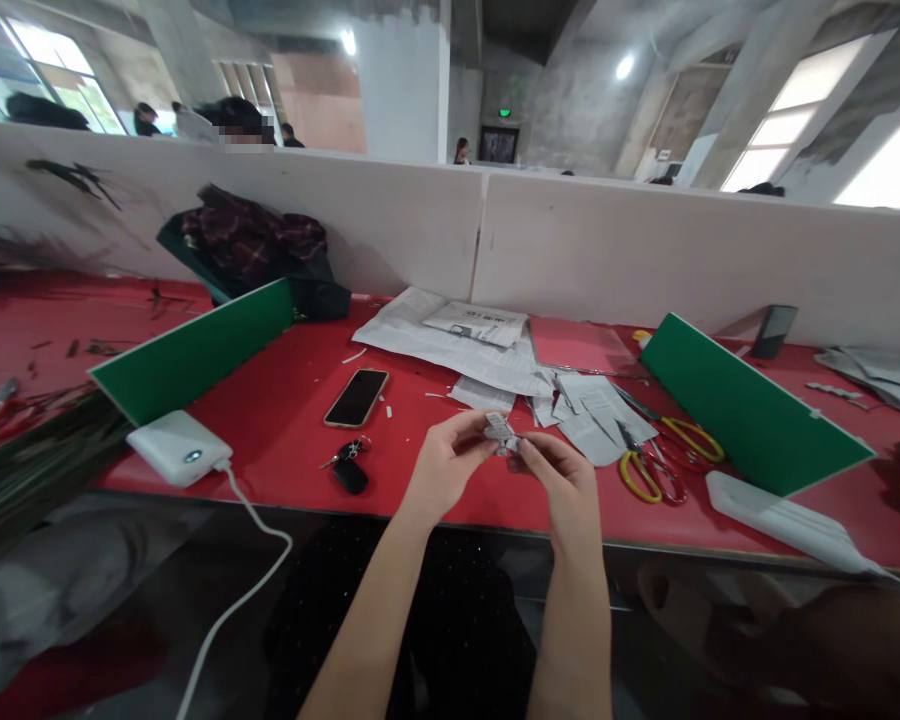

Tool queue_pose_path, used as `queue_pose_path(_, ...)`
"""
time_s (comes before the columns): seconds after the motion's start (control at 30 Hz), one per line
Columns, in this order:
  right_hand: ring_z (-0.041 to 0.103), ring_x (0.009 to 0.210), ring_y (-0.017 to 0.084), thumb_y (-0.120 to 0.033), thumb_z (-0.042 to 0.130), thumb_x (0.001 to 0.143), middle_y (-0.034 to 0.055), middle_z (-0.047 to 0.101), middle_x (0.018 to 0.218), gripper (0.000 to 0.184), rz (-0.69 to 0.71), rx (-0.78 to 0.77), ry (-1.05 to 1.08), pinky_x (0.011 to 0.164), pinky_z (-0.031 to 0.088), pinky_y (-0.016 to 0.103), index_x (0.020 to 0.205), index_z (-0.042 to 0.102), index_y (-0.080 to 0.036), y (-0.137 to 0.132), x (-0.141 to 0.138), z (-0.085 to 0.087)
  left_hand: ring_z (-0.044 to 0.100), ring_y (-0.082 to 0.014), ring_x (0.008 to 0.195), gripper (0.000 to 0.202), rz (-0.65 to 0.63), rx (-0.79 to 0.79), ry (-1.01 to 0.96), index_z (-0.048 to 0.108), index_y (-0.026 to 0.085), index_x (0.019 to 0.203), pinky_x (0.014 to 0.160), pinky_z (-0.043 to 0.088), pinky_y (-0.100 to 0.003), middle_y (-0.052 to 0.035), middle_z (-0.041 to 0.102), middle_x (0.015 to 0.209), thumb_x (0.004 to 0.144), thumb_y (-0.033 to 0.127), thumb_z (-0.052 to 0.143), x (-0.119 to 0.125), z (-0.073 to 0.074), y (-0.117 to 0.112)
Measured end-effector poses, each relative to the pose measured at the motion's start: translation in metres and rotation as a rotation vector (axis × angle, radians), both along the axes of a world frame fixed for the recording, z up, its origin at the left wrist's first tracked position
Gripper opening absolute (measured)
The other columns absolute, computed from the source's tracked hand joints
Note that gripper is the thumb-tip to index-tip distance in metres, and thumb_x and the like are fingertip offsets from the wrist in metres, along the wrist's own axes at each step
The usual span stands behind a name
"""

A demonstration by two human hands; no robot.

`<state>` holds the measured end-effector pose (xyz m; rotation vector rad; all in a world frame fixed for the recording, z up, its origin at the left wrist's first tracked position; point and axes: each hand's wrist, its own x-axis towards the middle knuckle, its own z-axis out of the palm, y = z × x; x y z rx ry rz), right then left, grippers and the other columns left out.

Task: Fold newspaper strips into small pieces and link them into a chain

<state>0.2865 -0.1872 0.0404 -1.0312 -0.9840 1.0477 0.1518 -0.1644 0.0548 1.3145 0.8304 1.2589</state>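
Note:
Between my two hands is a small folded piece of newspaper (502, 430), held above the front part of the red table (285, 400). My left hand (454, 455) pinches its left side between thumb and fingers. On the other side, my right hand (559, 470) grips its lower right edge with thumb and fingertips. Cut newspaper pieces (600, 415) lie just beyond my right hand. Larger newspaper sheets (442, 340) are spread farther back. Two pairs of scissors with yellow and red handles (641, 480) rest to the right of my right hand.
A phone (356, 397) and car keys (349, 465) lie left of my hands. Green dividers stand at left (202, 345) and right (750, 405). A white power bank (180, 448) with a cable and a white power strip (784, 520) sit near the front edge. Dark plaid cloth (255, 235) is piled behind.

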Motion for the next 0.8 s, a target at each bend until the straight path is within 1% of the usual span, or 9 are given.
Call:
queue_pose_path(0.27, 0.062, 0.065, 0.015, -0.027, 0.065, 0.073, 0.0017, 0.067, 0.07, 0.014, -0.016, 0.019, -0.066, 0.067, 0.051, 0.029, 0.082, 0.067, -0.017, 0.0, -0.002, 0.0, 0.061, -0.0197, 0.093, 0.028, 0.018, 0.003, 0.023, 0.064, 0.014, 0.1, 0.086, 0.048, -0.032, -0.0085, 0.067, 0.1, 0.071, 0.014, 0.063, -0.002, -0.003, 0.002)
queue_pose_path(0.4, 0.062, 0.065, 0.015, -0.029, 0.063, 0.073, 0.0018, 0.066, 0.07, 0.015, -0.013, 0.032, -0.1, 0.066, 0.051, 0.029, 0.083, 0.066, -0.018, 0.002, -0.001, -0.004, 0.061, -0.0199, 0.094, 0.03, -0.002, -0.031, 0.009, 0.063, 0.013, 0.101, 0.085, 0.049, -0.032, -0.0085, 0.067, 0.1, 0.07, 0.014, 0.064, -0.003, -0.003, 0.003)
queue_pose_path(0.5, 0.062, 0.064, 0.016, -0.031, 0.063, 0.073, 0.0021, 0.066, 0.069, 0.016, -0.054, 0.059, -0.17, 0.063, 0.05, 0.029, 0.082, 0.066, -0.017, 0.004, -0.002, -0.008, 0.061, -0.0198, 0.094, 0.031, -0.005, -0.049, -0.002, 0.063, 0.014, 0.101, 0.085, 0.049, -0.032, -0.0081, 0.067, 0.1, 0.07, 0.015, 0.065, -0.003, -0.003, 0.004)
queue_pose_path(0.67, 0.062, 0.071, 0.016, -0.03, 0.061, 0.075, 0.0034, 0.067, 0.077, 0.017, -0.038, 0.081, -0.255, 0.068, 0.05, 0.029, 0.085, 0.064, -0.018, 0.005, -0.003, -0.009, 0.061, -0.0204, 0.095, 0.031, -0.007, -0.052, -0.003, 0.062, 0.014, 0.101, 0.086, 0.048, -0.034, -0.008, 0.067, 0.1, 0.071, 0.017, 0.064, -0.004, -0.006, 0.004)
queue_pose_path(0.8, 0.062, 0.072, 0.016, -0.03, 0.063, 0.073, 0.0036, 0.067, 0.079, 0.017, -0.03, 0.086, -0.29, 0.068, 0.049, 0.029, 0.086, 0.064, -0.018, 0.005, -0.003, -0.011, 0.061, -0.0197, 0.094, 0.03, -0.001, -0.038, 0.0, 0.063, 0.015, 0.1, 0.086, 0.048, -0.033, -0.007, 0.067, 0.098, 0.071, 0.015, 0.064, -0.004, -0.008, 0.005)
